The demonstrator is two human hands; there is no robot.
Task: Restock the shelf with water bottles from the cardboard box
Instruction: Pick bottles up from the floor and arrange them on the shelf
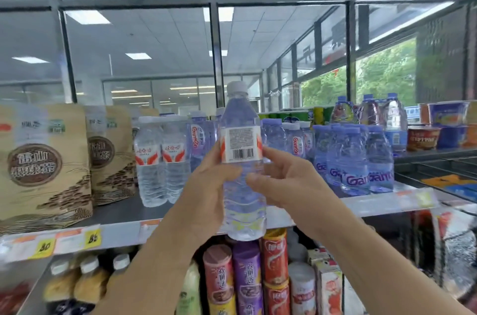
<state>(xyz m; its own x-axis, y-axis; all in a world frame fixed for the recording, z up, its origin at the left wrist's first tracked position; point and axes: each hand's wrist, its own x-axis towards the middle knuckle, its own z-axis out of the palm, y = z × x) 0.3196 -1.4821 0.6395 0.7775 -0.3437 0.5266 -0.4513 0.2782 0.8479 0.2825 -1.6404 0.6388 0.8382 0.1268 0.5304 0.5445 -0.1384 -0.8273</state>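
Fingers [275,157] curled round upright water bottle [241,113], left hand [206,185] opposite right hand [284,180], before shelf [322,207]

The water bottle [242,160] is between the fingers [273,160] of left hand [206,193] and right hand [286,180]; behind the fingers, other bottles [160,160] on the shelf [374,205].

Tan pouches [44,160] stand left; colourful canisters [247,276], perhaps drinks, below.

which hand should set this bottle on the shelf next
Left. The left hand wraps round the middle of the water bottle, while the right hand only pinches it with fingertips. The matching red-labelled bottles stand on the shelf to the left.
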